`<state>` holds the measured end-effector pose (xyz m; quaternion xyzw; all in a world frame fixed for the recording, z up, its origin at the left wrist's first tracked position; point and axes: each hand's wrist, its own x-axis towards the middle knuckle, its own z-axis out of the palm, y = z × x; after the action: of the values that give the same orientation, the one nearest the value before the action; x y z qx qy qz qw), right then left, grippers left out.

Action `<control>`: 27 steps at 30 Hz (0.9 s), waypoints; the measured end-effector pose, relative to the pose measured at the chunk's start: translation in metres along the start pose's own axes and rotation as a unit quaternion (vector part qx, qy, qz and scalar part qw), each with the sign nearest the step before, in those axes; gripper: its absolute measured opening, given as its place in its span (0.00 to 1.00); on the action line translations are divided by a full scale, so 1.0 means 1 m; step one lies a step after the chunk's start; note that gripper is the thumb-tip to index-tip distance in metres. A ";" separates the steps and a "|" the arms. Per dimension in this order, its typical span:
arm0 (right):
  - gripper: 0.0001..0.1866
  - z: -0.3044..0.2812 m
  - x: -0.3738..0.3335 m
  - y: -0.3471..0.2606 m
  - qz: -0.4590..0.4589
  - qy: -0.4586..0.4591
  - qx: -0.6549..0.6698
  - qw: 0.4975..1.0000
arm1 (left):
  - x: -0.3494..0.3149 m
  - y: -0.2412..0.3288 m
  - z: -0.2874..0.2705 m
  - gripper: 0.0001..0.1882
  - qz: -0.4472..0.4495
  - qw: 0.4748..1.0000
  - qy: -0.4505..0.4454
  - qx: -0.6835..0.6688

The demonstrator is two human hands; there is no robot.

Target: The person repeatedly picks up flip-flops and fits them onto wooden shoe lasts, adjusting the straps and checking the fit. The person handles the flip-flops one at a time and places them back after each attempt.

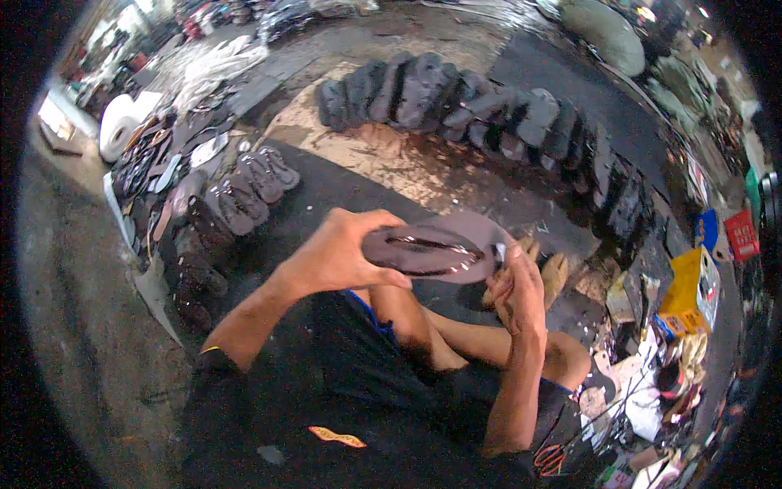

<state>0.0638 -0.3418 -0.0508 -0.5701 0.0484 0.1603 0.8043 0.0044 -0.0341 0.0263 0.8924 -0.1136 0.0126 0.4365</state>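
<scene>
A dark brown-grey flip-flop (pixel 481 226) with a glossy strap lies sideways between my hands, above my bent legs. My left hand (pixel 338 251) grips its left end, with the thumb on the near edge and the fingers along the far side. At the other end my right hand (pixel 519 287) is closed, its thumb and fingertips at the sole's edge. A small whitish spot shows beside that thumb; what it is I cannot make out.
Dark flip-flops (pixel 419 90) stand packed in a long curved row ahead. More pairs (pixel 236 204) lie at left, near scraps and a white roll (pixel 120 126). A yellow box (pixel 686 285), a red box (pixel 741 235) and loose scraps clutter the right.
</scene>
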 end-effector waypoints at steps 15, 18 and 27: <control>0.32 -0.007 -0.002 0.048 0.059 -0.112 -0.220 0.967 | -0.293 -0.286 -0.084 0.32 -0.099 0.508 0.697 -0.496; 0.28 -0.042 0.012 0.058 0.062 -0.126 -0.288 0.947 | -0.302 -0.351 -0.082 0.28 -0.176 0.431 0.742 -0.483; 0.12 -0.042 0.153 -0.026 -0.292 0.038 -0.550 0.782 | -0.380 -0.422 -0.034 0.32 -0.357 0.679 0.595 -0.237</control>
<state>0.2209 -0.3577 -0.0817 -0.9081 -0.1860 -0.1046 0.3602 -0.2725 0.3155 -0.3263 0.5360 0.4986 0.3571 0.5802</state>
